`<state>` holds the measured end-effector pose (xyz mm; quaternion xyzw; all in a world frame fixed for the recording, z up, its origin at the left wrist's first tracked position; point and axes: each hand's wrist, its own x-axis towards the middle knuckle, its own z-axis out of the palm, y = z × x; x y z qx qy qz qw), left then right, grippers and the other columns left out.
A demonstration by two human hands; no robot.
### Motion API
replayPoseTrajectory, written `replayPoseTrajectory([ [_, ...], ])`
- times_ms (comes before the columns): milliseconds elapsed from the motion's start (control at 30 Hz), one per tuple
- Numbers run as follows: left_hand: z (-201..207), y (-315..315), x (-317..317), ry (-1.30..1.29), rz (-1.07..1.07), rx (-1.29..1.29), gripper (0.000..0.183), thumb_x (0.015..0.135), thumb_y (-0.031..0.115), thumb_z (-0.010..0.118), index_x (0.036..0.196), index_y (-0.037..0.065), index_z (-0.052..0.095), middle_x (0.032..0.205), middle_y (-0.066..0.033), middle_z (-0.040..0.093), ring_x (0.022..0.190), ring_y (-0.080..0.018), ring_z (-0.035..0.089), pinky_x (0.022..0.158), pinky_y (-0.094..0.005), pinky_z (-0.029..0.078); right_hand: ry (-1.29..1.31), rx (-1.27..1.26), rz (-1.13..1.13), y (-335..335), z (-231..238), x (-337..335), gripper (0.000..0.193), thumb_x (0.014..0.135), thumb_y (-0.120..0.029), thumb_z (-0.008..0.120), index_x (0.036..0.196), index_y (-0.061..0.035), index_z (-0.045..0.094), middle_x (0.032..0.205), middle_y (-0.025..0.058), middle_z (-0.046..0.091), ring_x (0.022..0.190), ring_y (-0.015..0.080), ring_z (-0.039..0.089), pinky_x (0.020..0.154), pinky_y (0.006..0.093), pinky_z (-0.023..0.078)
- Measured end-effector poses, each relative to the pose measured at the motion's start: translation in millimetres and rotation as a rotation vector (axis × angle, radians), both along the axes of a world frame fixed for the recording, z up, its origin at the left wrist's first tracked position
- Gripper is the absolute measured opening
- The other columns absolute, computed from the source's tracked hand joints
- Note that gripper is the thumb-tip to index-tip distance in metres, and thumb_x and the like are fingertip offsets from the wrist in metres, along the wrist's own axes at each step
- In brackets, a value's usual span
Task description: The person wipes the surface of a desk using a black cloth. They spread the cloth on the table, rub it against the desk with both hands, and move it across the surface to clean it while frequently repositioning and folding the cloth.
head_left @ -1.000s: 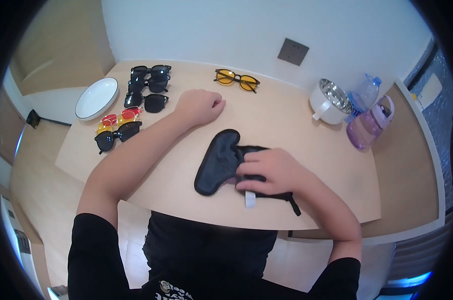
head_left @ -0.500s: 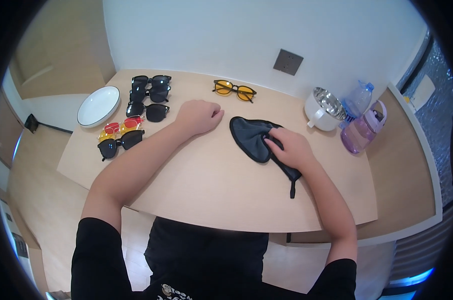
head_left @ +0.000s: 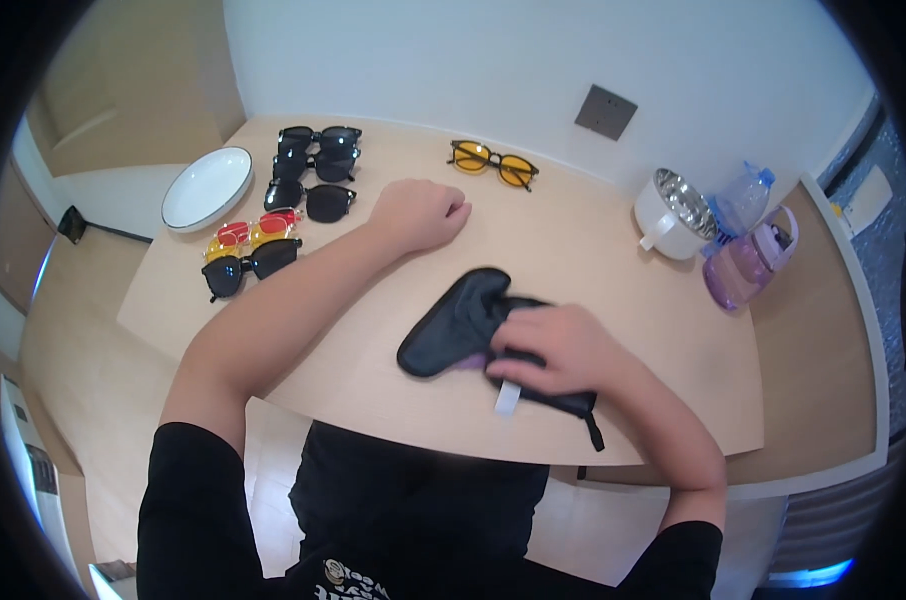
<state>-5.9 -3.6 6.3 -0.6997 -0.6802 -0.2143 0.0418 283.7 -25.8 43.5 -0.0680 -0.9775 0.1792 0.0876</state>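
Right hand (head_left: 556, 347) curls over the black soft pouch (head_left: 453, 325) near the table's (head_left: 593, 250) front edge, seemingly mid-handling it, while left hand (head_left: 420, 213) rests fisted.

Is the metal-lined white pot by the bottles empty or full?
Empty as far as visible: the white pot stands upright, and its shiny steel interior shows bare, with no lid and no contents seen.

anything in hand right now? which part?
Right hand grips the black soft pouch at its right end, on the table. Left hand is a loose fist, empty.
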Motion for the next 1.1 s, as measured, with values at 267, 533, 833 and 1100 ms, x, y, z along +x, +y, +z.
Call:
replayPoseTrajectory([
  [267,8,-1,4,0.002,0.031,-0.086,0.035,0.103,0.041,0.059,0.095,0.016,0.081,0.086,-0.0108,0.078,0.084,-0.0347,0.075,0.077,-0.0497,0.058,0.096,0.167,-0.615,82,-15,33,0.028,0.104,-0.037,0.066,0.107,-0.0093,0.071,0.101,0.0138,0.073,0.095,0.0358,0.07,0.081,0.0448,0.056],
  [533,-3,-3,0,-0.006,0.002,-0.014,0.037,0.103,0.042,0.061,0.09,0.013,0.079,0.079,-0.012,0.075,0.075,-0.0353,0.073,0.069,-0.0504,0.056,0.025,0.22,-0.415,46,-11,24,0.028,0.1,-0.035,0.068,0.107,-0.0086,0.066,0.096,0.0152,0.069,0.092,0.0385,0.069,0.078,0.0495,0.055],
  [833,-2,0,1,-0.019,-0.004,-0.008,0.036,0.102,0.042,0.061,0.09,0.013,0.079,0.08,-0.0124,0.076,0.077,-0.0361,0.073,0.07,-0.0506,0.056,-0.016,0.073,0.096,-14,0,2,0.031,0.101,-0.044,0.07,0.098,-0.0137,0.065,0.087,0.0066,0.062,0.078,0.0305,0.067,0.067,0.0421,0.054],
  [1100,4,0,-1,0.002,0.001,-0.032,0.035,0.103,0.042,0.062,0.091,0.013,0.079,0.08,-0.0116,0.075,0.077,-0.036,0.073,0.07,-0.05,0.056,-0.033,0.155,-0.394,43,2,22,0.032,0.1,-0.045,0.07,0.101,-0.0131,0.067,0.093,0.0094,0.071,0.086,0.0321,0.071,0.073,0.0426,0.054],
])
